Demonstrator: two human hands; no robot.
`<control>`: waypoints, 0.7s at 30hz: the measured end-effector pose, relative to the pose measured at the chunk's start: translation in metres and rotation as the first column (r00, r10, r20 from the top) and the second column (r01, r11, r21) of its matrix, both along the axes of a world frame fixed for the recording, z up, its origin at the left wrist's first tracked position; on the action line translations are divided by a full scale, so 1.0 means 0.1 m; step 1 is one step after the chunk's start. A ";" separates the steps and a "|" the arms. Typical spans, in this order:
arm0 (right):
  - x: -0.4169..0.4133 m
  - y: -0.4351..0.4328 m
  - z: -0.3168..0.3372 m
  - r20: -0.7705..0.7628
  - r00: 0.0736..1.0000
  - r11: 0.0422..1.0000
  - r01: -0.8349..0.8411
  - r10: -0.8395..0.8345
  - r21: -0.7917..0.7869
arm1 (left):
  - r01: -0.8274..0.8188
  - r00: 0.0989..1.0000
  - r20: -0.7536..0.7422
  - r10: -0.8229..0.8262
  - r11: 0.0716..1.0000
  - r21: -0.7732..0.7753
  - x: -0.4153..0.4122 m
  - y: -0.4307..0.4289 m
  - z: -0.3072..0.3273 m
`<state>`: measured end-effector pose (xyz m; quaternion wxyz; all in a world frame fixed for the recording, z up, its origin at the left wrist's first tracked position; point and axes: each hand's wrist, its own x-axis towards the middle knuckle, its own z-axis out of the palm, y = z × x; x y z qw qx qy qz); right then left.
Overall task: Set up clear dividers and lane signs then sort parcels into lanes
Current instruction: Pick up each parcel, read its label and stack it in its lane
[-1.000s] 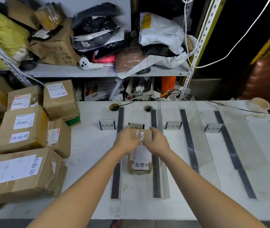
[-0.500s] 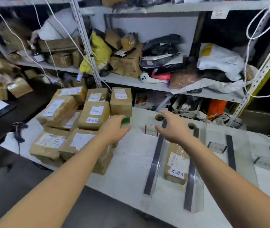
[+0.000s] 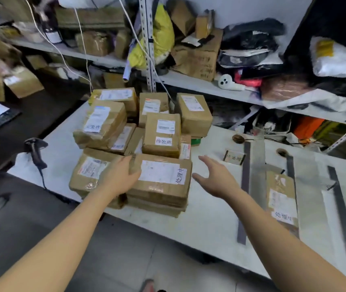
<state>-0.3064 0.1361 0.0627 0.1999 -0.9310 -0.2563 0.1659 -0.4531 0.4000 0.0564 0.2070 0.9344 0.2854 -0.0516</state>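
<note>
A pile of several brown cardboard parcels sits at the left end of the white table (image 3: 201,220). The nearest flat parcel (image 3: 163,182) carries a white label with handwritten characters. My left hand (image 3: 121,175) rests with spread fingers on that parcel's left top edge. My right hand (image 3: 216,178) hovers open just right of the same parcel, not touching it. To the right, one small parcel (image 3: 281,199) lies in a lane between clear dividers with dark base strips (image 3: 244,186). A small lane sign (image 3: 234,158) stands at the head of the leftmost lane.
A handheld barcode scanner (image 3: 36,152) lies at the table's left corner. Metal shelving (image 3: 189,83) behind holds bags, boxes and cables. Two round cable holes (image 3: 281,152) pierce the tabletop. Grey floor lies below the front edge.
The view swung left from the lanes to the parcel pile. Both hands left the small parcel in its lane and moved to the nearest flat parcel; the left hand now touches it.
</note>
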 end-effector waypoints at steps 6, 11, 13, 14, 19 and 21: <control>-0.25 0.29 -0.26 -0.204 0.965 0.978 0.187 -0.165 0.094 | -0.037 0.998 0.040 0.051 0.957 -0.286 -0.07 0.15 -0.32; -0.30 0.30 -0.27 -0.435 0.861 0.890 0.390 -0.262 0.236 | -0.044 0.985 0.133 0.110 0.906 -0.420 -0.06 0.07 -0.41; -0.28 0.31 -0.26 -0.481 0.828 0.869 0.438 -0.290 0.231 | -0.056 0.978 0.152 0.141 0.885 -0.462 -0.06 0.04 -0.43; -0.26 0.32 -0.25 -0.498 0.817 0.868 0.443 -0.290 0.222 | -0.053 0.974 0.170 0.151 0.879 -0.474 -0.05 0.02 -0.45; -0.23 0.31 -0.20 -0.494 0.823 0.872 0.434 -0.280 0.228 | -0.058 0.943 0.230 0.241 0.800 -0.597 0.00 -0.10 -0.36; -0.23 0.26 -0.17 -0.472 0.837 0.872 0.425 -0.276 0.244 | -0.061 0.939 0.211 0.273 0.733 -0.677 -0.01 -0.12 -0.29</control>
